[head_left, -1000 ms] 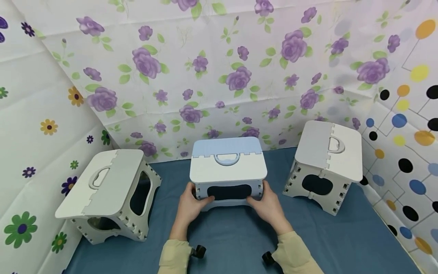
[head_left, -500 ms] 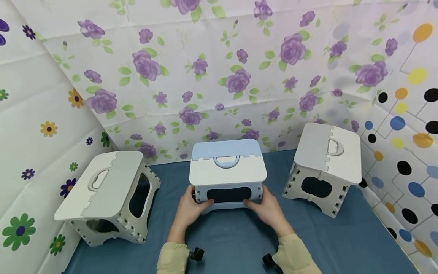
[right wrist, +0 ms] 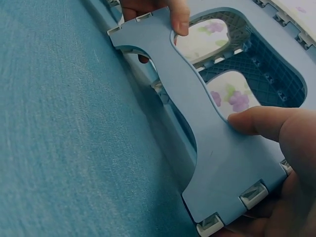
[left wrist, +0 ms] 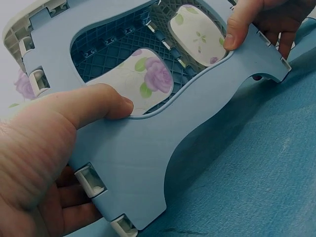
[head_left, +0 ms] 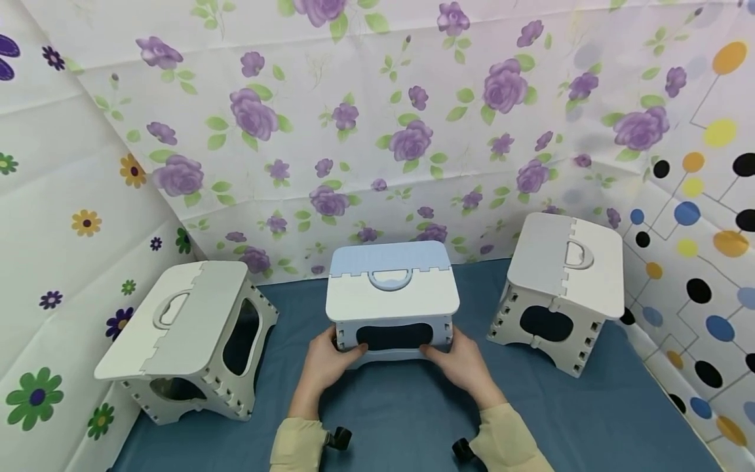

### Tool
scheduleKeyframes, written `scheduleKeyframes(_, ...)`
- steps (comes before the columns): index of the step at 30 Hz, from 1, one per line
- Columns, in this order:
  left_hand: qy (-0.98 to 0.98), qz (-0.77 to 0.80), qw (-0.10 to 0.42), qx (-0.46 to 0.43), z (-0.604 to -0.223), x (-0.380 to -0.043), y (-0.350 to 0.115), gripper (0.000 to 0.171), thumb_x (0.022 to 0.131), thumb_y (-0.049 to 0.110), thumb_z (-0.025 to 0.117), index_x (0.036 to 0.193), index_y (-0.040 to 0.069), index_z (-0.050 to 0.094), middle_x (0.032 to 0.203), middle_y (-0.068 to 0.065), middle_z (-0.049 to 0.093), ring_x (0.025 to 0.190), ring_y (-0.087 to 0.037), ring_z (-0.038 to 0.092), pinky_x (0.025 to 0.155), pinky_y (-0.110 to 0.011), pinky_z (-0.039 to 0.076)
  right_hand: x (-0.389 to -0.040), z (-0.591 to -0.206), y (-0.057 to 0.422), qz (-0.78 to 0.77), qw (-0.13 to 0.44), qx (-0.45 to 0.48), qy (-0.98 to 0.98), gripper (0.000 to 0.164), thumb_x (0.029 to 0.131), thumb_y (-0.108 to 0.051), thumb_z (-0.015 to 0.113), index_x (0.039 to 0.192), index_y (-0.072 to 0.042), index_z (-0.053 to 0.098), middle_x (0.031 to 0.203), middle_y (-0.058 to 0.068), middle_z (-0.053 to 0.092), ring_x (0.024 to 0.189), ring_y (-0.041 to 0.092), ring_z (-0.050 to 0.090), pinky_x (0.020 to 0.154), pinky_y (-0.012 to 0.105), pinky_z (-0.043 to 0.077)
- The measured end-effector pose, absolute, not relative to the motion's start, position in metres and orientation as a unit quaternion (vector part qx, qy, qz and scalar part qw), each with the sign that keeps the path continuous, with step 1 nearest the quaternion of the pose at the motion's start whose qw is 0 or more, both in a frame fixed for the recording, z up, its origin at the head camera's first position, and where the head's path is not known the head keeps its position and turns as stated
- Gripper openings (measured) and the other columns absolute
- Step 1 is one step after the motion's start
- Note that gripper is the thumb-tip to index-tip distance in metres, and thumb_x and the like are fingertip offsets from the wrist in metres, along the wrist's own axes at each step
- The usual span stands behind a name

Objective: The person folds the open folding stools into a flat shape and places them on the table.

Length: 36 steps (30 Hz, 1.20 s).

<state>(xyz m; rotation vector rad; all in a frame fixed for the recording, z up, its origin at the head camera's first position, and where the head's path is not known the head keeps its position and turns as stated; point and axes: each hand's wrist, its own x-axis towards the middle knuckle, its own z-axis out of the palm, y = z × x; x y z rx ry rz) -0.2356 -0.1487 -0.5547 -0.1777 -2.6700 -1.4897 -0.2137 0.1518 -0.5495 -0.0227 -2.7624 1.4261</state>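
Note:
A folding step stool [head_left: 392,298] with a white and light blue top stands unfolded in the middle of the head view, its blue handle toward the centre of the top. My left hand [head_left: 326,362] grips the stool's left leg, thumb over the front panel at the opening's edge. On the other side my right hand [head_left: 459,364] grips the right leg the same way. In the left wrist view the front panel [left wrist: 197,113] shows between both thumbs, with fingers curled behind the hinged side. The right wrist view shows the same panel [right wrist: 222,158] close over the blue cloth.
A white and grey folding stool [head_left: 183,321] stands at the left, turned at an angle. Another grey and white stool [head_left: 566,265] stands at the right. Blue cloth [head_left: 407,419] covers the table. Floral sheeting [head_left: 377,131] rises directly behind, with patterned sheets at both sides.
Between one second and half a second ago the whole scene shifts slightly down in the head view. Both hands keep their grip on the middle stool, thumbs sliding slightly inward.

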Motion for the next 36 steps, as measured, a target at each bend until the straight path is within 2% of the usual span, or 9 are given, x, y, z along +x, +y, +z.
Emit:
scheduleKeyframes(3, -0.876, -0.476, 0.034, -0.064, -0.5542, -0.2352, -0.1492, 0.043, 0.090, 0.036, 0.089, 0.119, 0.007, 0.074, 0.104, -0.008, 0.077, 0.082, -0.017, 0.070, 0.070, -0.040, 0.058, -0.2129, -0.5498, 0.1514, 0.461, 0.013, -0.013, -0.887, 0.075, 0.096, -0.039, 0.081, 0.155, -0.003, 0.052, 0.146, 0.024, 0.062, 0.134, 0.043, 0.060, 0.106, 0.063, 0.049)
scheduleKeyframes(7, -0.876, -0.477, 0.026, -0.070, -0.5536, -0.2349, -0.1492, 0.038, 0.091, 0.035, 0.088, 0.113, 0.006, 0.076, 0.098, -0.006, 0.077, 0.077, -0.015, 0.068, 0.068, -0.038, 0.056, -0.2112, -0.5503, 0.1516, 0.465, 0.014, -0.018, -0.885, 0.075, 0.096, -0.038, 0.081, 0.155, -0.003, 0.051, 0.148, 0.025, 0.061, 0.135, 0.044, 0.058, 0.107, 0.064, 0.047)
scheduleKeyframes(14, -0.878, -0.473, 0.029, -0.071, -0.5528, -0.2345, -0.1504, 0.037, 0.092, 0.033, 0.087, 0.114, 0.007, 0.076, 0.099, -0.006, 0.077, 0.079, -0.014, 0.069, 0.070, -0.039, 0.057, -0.2116, -0.5528, 0.1498, 0.471, 0.017, -0.015, -0.882, 0.079, 0.096, -0.039, 0.081, 0.157, -0.001, 0.048, 0.148, 0.025, 0.060, 0.136, 0.045, 0.058, 0.107, 0.064, 0.047)
scheduleKeyframes(36, -0.879, -0.471, 0.027, -0.070, -0.5534, -0.2343, -0.1531, 0.042, 0.093, 0.035, 0.085, 0.120, 0.004, 0.075, 0.107, -0.009, 0.077, 0.088, -0.018, 0.071, 0.076, -0.044, 0.058, -0.2126, -0.5518, 0.1477, 0.477, 0.018, -0.009, -0.879, 0.074, 0.095, -0.038, 0.082, 0.153, -0.002, 0.053, 0.146, 0.024, 0.062, 0.134, 0.043, 0.060, 0.107, 0.063, 0.048)
